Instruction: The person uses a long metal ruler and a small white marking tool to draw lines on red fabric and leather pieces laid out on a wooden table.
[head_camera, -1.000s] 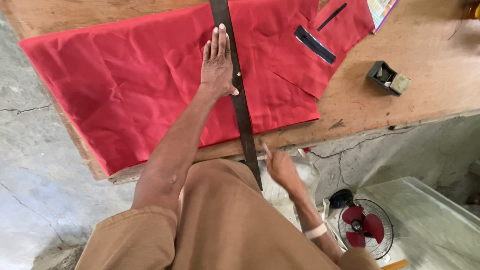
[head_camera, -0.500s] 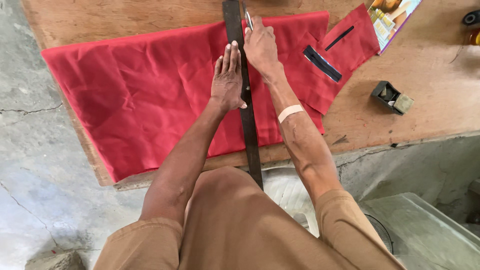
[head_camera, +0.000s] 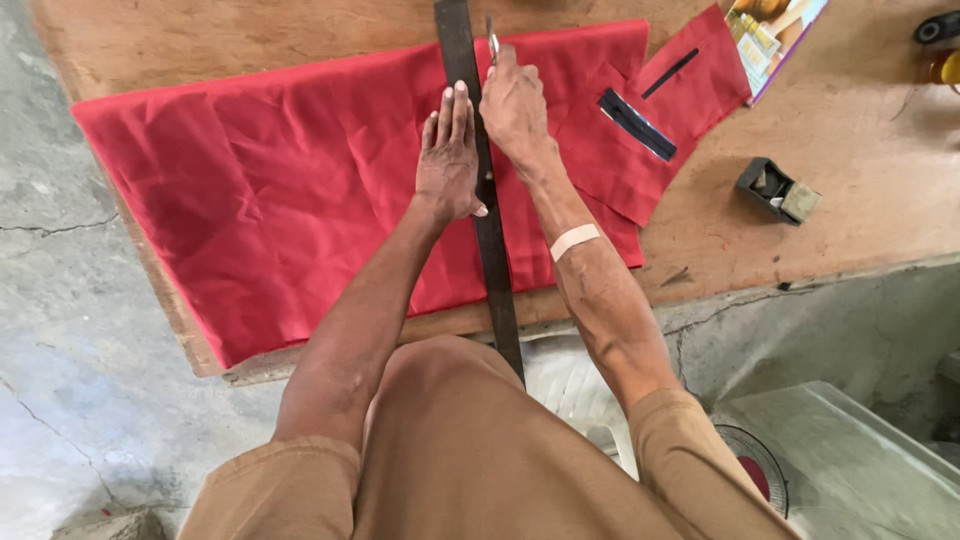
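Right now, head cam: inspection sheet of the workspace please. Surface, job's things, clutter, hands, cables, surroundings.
Surface: wooden table, worn, bare at the right.
Job's things: red fabric spread flat, wrinkled; long dark ruler laid across it, its near end past the table edge.
Clutter: small dark box on the bare wood; dark strips on a smaller red piece; colourful printed sheet at the far right corner.
Hands: left hand flat on the fabric, pressing the ruler's left edge; right hand grips a thin marking tool at the ruler's right edge; which kind, cannot tell.
Cables: nothing seen.
Surroundings: cracked concrete floor; fan partly visible below.
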